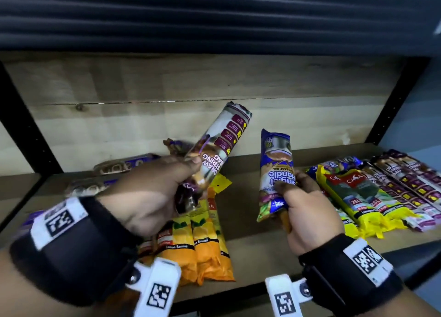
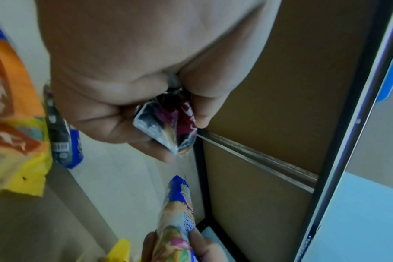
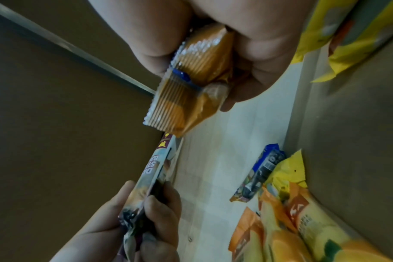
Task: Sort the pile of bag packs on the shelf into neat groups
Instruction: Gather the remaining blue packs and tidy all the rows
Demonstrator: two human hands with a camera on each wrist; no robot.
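Above the shelf, the left hand grips a purple pack by its lower end, tilted up to the right, while the right hand clasps a blue pack nearly upright; orange packs lie on the shelf below the left hand, and more packs lie side by side at right

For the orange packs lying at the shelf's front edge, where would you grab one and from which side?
Take an orange pack by its near end, from the front: they lie flat, lengthwise towards the back, with those ends at the shelf edge. Both hands are full now.
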